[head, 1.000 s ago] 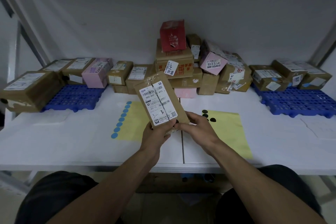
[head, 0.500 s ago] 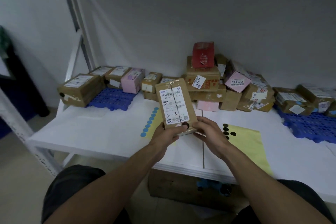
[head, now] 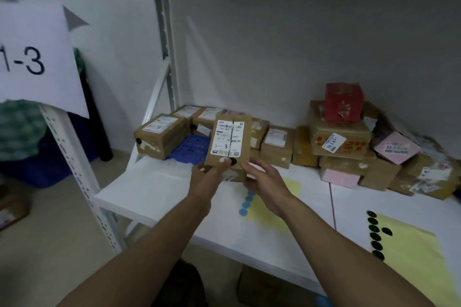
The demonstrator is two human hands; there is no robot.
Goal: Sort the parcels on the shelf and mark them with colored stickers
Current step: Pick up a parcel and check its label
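Parcel [head: 246, 137] in brown wrap, held upright over the left part of the shelf [head: 154, 189], in front of the blue pallet [head: 192, 148] and the boxes [head: 162, 133] lined along it. Gripped at its lower edge by the left hand [head: 212, 173], thumb on the front just beside a black sticker [head: 233, 161] set under the label [head: 229, 138]. Right hand [head: 264, 182] spread and relaxed just beside the lower right corner; contact with the parcel not clear. Blue stickers [head: 245, 203] along a yellow sheet [head: 269, 209] below the hands; black stickers [head: 375, 237] on a second sheet [head: 411, 257] well to the right. Likely step: setting the marked parcel down with its group. To do it well: check the handwritten number on the label, match it to the row at the left, support from beneath with the right hand, lower flat onto a free patch with label and sticker facing up, and avoid nudging neighbours or lifting the sticker with the thumb.
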